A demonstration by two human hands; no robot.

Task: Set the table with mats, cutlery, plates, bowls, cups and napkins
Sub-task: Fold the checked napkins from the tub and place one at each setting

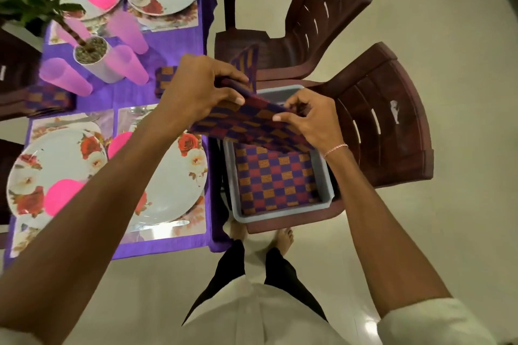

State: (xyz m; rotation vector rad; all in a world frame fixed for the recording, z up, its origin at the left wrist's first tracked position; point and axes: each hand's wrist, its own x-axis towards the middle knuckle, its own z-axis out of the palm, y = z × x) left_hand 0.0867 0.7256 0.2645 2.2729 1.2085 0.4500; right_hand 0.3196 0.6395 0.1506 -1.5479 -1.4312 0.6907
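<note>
Just above the grey plastic tub (326, 173), left hand (201, 87) and right hand (311, 117) are clamping their grip on opposite ends of the checked purple-red-orange cloth napkin (252, 123), the purple-clothed worktop (134, 92) lying left of the tub, nearer the left hand.

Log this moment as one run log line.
step: napkins | left hand: grips checked napkin | right hand: pinches same napkin | where: above grey tub on chair | tub: another napkin inside
</note>
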